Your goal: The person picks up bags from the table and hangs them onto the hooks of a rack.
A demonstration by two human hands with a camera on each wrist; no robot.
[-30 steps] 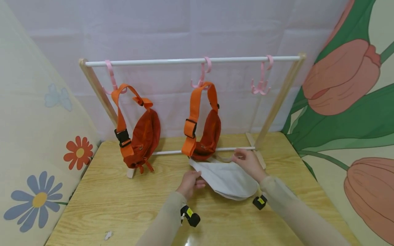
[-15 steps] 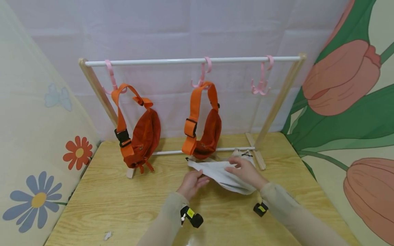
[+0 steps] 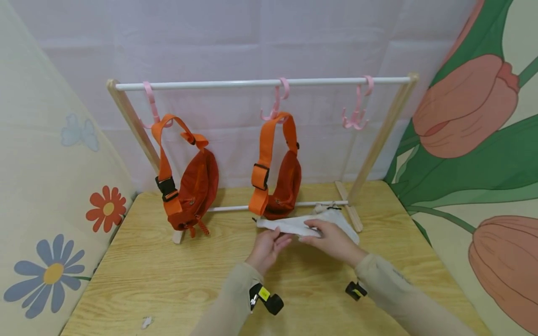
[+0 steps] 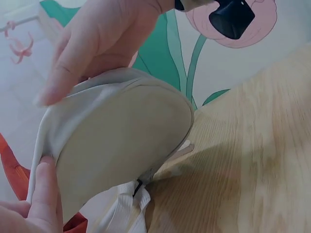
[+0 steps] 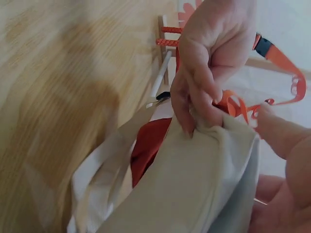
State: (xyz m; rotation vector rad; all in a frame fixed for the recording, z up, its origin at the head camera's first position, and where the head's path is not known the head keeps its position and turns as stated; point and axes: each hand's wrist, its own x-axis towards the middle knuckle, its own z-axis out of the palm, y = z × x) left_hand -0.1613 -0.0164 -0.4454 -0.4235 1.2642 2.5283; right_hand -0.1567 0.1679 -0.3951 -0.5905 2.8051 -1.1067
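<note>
A white waist bag [image 3: 290, 226] is held tilted above the table, in front of the middle orange bag. My left hand [image 3: 267, 249] pinches its left end between thumb and fingers, seen closely in the right wrist view. My right hand [image 3: 336, 242] is at the bag's upper edge, with one finger stretched out in the left wrist view and the others partly hidden behind the fabric. The bag's smooth rounded side [image 4: 126, 126] shows in the left wrist view. Its white strap [image 5: 97, 179] hangs loose below, with a black buckle piece [image 5: 163, 96] near it.
A rack with a white bar [image 3: 227, 84] stands at the back. Two orange waist bags [image 3: 197, 186] hang from pink hooks; the right-hand pink hook [image 3: 356, 112] carries no bag. A small white scrap [image 3: 146, 322] lies on the wooden table [image 3: 168, 280].
The right hand has let go near the far strap and moved left and down to the white bag's edge. The bag has tipped, so less of its face shows in the head view.
</note>
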